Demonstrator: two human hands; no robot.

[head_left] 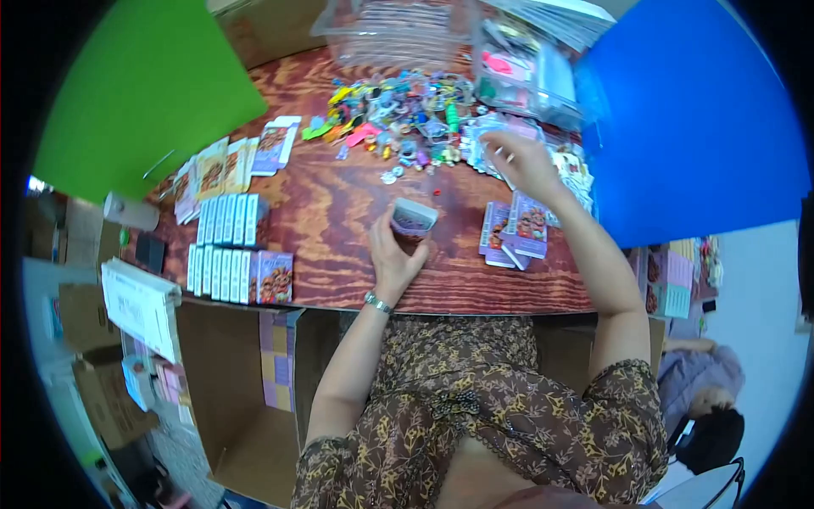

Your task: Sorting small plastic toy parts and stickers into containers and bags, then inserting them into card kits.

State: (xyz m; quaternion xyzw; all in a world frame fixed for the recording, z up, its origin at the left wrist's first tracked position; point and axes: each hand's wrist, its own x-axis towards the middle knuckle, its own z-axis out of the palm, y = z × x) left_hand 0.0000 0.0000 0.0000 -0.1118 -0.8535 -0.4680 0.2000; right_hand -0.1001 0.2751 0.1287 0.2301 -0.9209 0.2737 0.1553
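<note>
My left hand point(393, 259) is wrapped round a small purple carton point(414, 222) that stands with its top end open. Something light-coloured shows inside it, too small to make out. My right hand point(524, 168) hovers over small white packets point(485, 158) at the right, its fingers curled but apart. Nothing shows between them. Below that hand lie several flat purple picture cartons point(527, 226), overlapping one another. A large heap of small colourful trinkets point(398, 110) spreads across the table beyond the carton.
Rows of filled-looking cartons point(222, 273) stand at the left, with flat cartons point(225, 165) behind. Clear plastic bins point(398, 38) line the back. A green panel point(144, 93) and a blue panel point(695, 119) flank the table. Another person point(699, 382) is at the lower right.
</note>
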